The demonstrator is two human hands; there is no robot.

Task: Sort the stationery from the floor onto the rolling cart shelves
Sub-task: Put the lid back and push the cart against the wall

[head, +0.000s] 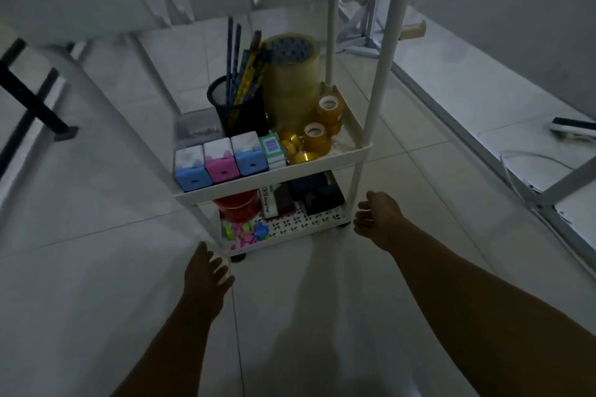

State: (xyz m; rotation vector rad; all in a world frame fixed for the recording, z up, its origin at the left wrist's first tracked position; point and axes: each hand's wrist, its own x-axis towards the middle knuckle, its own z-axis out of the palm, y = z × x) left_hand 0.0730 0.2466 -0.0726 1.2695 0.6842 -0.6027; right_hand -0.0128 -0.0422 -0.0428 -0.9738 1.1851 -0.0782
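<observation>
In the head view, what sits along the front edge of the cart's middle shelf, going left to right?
Blue box → pink box → second blue box → green-and-white packet → small gold tape rolls.

No legible text on anything.

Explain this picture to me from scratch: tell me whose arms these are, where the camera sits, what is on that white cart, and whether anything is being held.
There is no machine here. A camera worn on a person's head looks down, so the two bare arms are that person's own. The left hand and the right hand both hang open and hold nothing, near the foot of a white rolling cart on a tiled floor. Its middle shelf carries a mesh pencil cup, a big tape roll, smaller gold tape rolls and three blue and pink boxes. The bottom shelf holds a red tub, dark boxes and small coloured pieces.
</observation>
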